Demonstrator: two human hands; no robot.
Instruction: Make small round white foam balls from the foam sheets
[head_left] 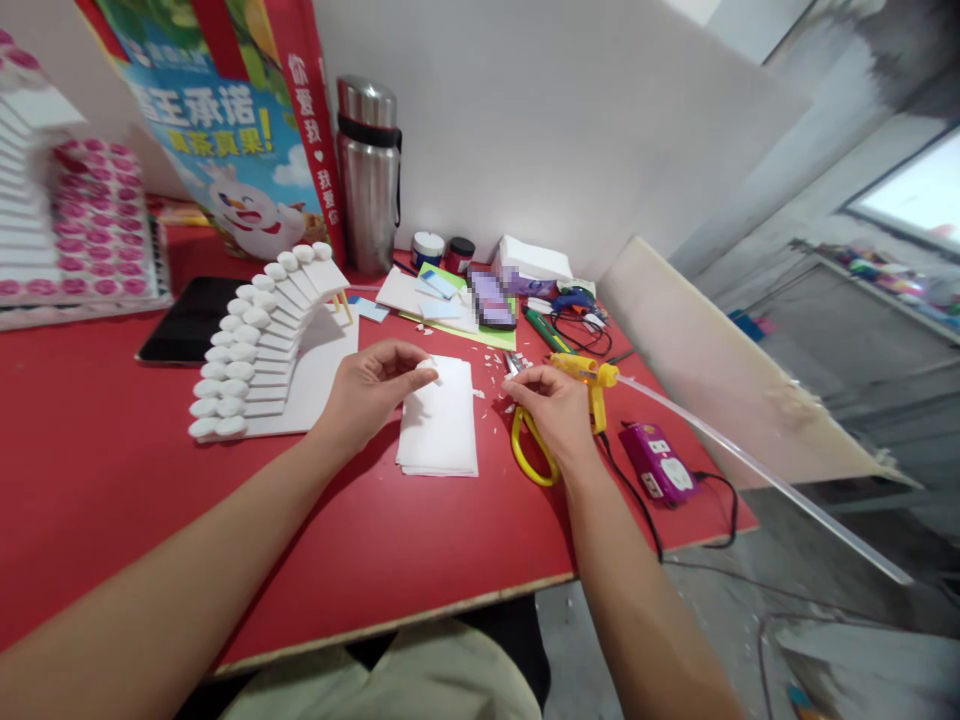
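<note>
My left hand (371, 388) pinches a small white foam piece (428, 366) between thumb and fingertips, just above a stack of white foam sheets (441, 428) lying on the red table (112, 450). My right hand (547, 408) is curled with fingers closed over the yellow-handled scissors (529, 452), which lie flat on the table; I cannot make out if it grips them. A yellow glue gun (592, 378) with a long clear glue stick (750, 470) rests just behind that hand. A white foam staircase model (262, 340) stands to the left.
A steel flask (367, 175), two small paint jars (442, 250), a phone (493, 300), paper scraps and a white block sit at the back. A dark tablet (191, 318) lies left. A purple power strip (660, 462) sits near the table's right edge. White boards lean behind.
</note>
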